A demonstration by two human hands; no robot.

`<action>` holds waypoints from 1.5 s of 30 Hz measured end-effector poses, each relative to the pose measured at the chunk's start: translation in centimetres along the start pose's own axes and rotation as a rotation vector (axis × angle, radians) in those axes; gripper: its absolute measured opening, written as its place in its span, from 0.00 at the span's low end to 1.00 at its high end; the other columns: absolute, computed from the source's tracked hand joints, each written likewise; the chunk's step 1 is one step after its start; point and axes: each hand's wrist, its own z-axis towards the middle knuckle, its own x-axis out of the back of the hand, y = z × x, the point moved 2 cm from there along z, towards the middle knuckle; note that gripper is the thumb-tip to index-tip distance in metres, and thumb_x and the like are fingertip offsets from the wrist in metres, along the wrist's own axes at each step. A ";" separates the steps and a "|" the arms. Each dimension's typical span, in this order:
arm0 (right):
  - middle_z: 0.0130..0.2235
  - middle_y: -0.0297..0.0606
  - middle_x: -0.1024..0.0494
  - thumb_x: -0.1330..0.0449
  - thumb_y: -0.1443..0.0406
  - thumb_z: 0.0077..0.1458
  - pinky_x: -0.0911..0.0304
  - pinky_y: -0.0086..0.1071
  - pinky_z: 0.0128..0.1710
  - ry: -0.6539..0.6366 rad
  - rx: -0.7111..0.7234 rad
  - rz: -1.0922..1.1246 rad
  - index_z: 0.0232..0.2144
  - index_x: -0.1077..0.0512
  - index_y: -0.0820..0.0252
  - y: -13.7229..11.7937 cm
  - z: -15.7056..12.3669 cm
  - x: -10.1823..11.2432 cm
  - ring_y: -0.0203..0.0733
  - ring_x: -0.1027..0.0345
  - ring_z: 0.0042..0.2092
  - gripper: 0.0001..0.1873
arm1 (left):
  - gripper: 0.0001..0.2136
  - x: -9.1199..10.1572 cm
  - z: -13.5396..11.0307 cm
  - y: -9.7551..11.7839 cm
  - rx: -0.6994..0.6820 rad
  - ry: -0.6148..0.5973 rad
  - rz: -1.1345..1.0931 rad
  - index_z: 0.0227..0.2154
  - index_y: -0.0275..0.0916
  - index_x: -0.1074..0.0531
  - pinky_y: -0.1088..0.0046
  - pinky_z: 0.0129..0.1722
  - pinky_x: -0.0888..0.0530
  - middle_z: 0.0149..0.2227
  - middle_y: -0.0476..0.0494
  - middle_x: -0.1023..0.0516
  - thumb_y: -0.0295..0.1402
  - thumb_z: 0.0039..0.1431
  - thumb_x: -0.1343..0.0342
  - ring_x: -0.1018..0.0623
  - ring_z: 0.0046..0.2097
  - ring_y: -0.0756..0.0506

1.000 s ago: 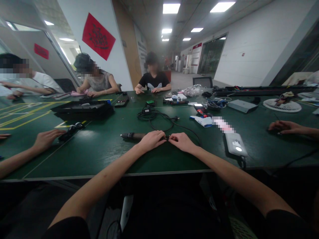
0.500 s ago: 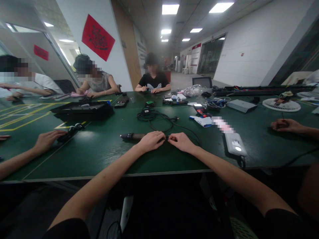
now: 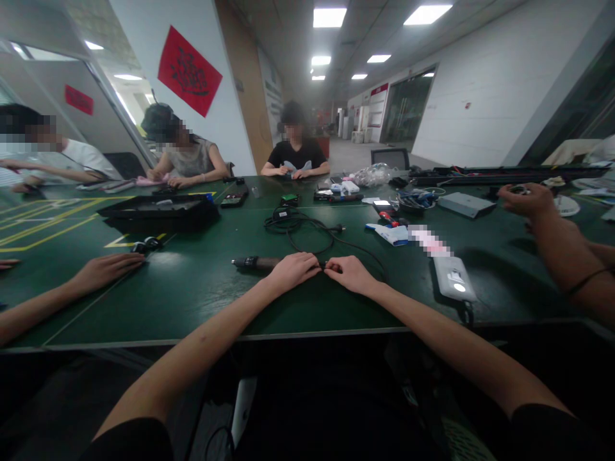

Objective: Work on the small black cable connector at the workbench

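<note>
An electric screwdriver (image 3: 262, 263) lies on the green table, its black nose pointing left and its brownish handle running under my left hand. My left hand (image 3: 294, 269) is closed over the rear end of that handle. Just to the right, my right hand (image 3: 350, 271) pinches the screwdriver's black cable (image 3: 323, 264) where it meets the tool; the fingertips hide most of that joint. The two hands almost touch. Beyond them, the cable with its plug (image 3: 339, 228) lies in loose loops on the table.
A white power-bank-like device (image 3: 454, 279) and a blue-white packet (image 3: 388, 233) lie to the right. A black tray (image 3: 158, 211) stands at the left. Co-workers' hands reach in from the left (image 3: 103, 275) and right (image 3: 531, 202). Several people sit across the table (image 3: 192, 307).
The co-worker's hand on the right has lifted and moved left and forward, now in front of the round white fan part. The left co-worker's hand has slid right. My hands have barely moved.
</note>
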 end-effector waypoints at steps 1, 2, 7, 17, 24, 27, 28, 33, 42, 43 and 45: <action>0.33 0.36 0.18 0.37 0.61 0.65 0.38 0.29 0.36 -0.001 -0.003 0.001 0.40 0.18 0.58 0.0 0.0 0.0 0.38 0.27 0.33 0.09 | 0.11 0.0 0.0 0.0 -0.004 0.001 0.000 0.46 0.41 0.28 0.65 0.48 0.25 0.44 0.42 0.21 0.41 0.75 0.50 0.21 0.46 0.43; 0.33 0.36 0.18 0.37 0.61 0.65 0.38 0.29 0.36 -0.002 -0.006 0.001 0.40 0.18 0.58 0.0 0.0 0.0 0.38 0.27 0.33 0.09 | 0.11 0.1 0.0 0.1 -0.018 0.001 -0.002 0.48 0.41 0.28 0.65 0.49 0.25 0.45 0.42 0.21 0.41 0.74 0.49 0.21 0.47 0.42; 0.33 0.36 0.18 0.37 0.61 0.65 0.38 0.29 0.37 0.000 -0.010 -0.016 0.41 0.18 0.59 0.0 0.0 0.0 0.38 0.27 0.34 0.09 | 0.10 0.2 -0.1 0.0 -0.057 -0.018 -0.022 0.49 0.41 0.28 0.64 0.53 0.25 0.48 0.42 0.21 0.37 0.75 0.51 0.21 0.50 0.43; 0.34 0.37 0.17 0.37 0.61 0.65 0.37 0.29 0.37 -0.011 -0.014 -0.015 0.41 0.18 0.58 -0.2 0.0 0.1 0.39 0.26 0.35 0.09 | 0.09 0.1 -0.1 0.0 -0.020 -0.010 -0.034 0.47 0.42 0.28 0.64 0.52 0.24 0.46 0.42 0.21 0.38 0.74 0.50 0.21 0.49 0.43; 0.33 0.36 0.18 0.37 0.62 0.65 0.39 0.29 0.36 0.000 -0.011 -0.028 0.41 0.18 0.58 -0.1 0.0 0.0 0.38 0.27 0.34 0.08 | 0.10 0.1 -0.1 -0.1 -0.054 -0.030 -0.029 0.51 0.42 0.29 0.63 0.56 0.26 0.50 0.42 0.22 0.37 0.74 0.50 0.22 0.52 0.43; 0.34 0.36 0.18 0.37 0.62 0.65 0.38 0.29 0.37 0.002 -0.013 -0.020 0.40 0.18 0.59 -0.2 0.0 0.0 0.38 0.26 0.34 0.08 | 0.10 0.1 -0.1 -0.1 -0.021 -0.035 -0.018 0.47 0.41 0.28 0.63 0.52 0.25 0.46 0.42 0.21 0.38 0.75 0.52 0.21 0.49 0.43; 0.34 0.36 0.18 0.37 0.61 0.65 0.38 0.29 0.37 0.001 -0.016 -0.017 0.40 0.18 0.59 -0.2 0.0 0.1 0.39 0.26 0.34 0.08 | 0.10 0.1 -0.1 0.0 -0.012 -0.030 -0.015 0.48 0.41 0.28 0.63 0.52 0.25 0.47 0.42 0.21 0.39 0.75 0.51 0.21 0.49 0.42; 0.33 0.36 0.18 0.36 0.61 0.65 0.38 0.29 0.36 -0.004 -0.016 -0.008 0.40 0.18 0.58 -0.3 0.0 0.1 0.39 0.26 0.34 0.08 | 0.10 0.2 -0.1 0.1 -0.069 -0.012 -0.036 0.52 0.42 0.29 0.63 0.57 0.26 0.52 0.41 0.22 0.36 0.74 0.51 0.22 0.54 0.43; 0.33 0.36 0.18 0.37 0.61 0.65 0.38 0.29 0.37 -0.005 -0.009 -0.012 0.41 0.18 0.58 -0.1 -0.1 0.0 0.38 0.26 0.34 0.09 | 0.10 0.1 -0.2 0.1 -0.044 -0.013 -0.033 0.51 0.42 0.29 0.63 0.55 0.26 0.49 0.42 0.22 0.38 0.74 0.49 0.22 0.52 0.42; 0.33 0.36 0.18 0.37 0.61 0.65 0.38 0.29 0.37 -0.006 -0.006 -0.011 0.41 0.18 0.58 0.0 -0.1 0.0 0.38 0.26 0.34 0.09 | 0.09 0.1 -0.1 0.1 -0.049 -0.019 -0.031 0.50 0.42 0.29 0.63 0.55 0.26 0.48 0.42 0.22 0.37 0.74 0.50 0.22 0.52 0.43; 0.33 0.36 0.18 0.37 0.61 0.65 0.38 0.29 0.37 -0.005 -0.004 -0.014 0.41 0.19 0.58 0.0 0.0 0.0 0.39 0.26 0.34 0.09 | 0.09 0.1 -0.1 0.1 -0.027 -0.026 -0.017 0.47 0.42 0.28 0.64 0.53 0.25 0.46 0.42 0.22 0.37 0.75 0.52 0.21 0.49 0.43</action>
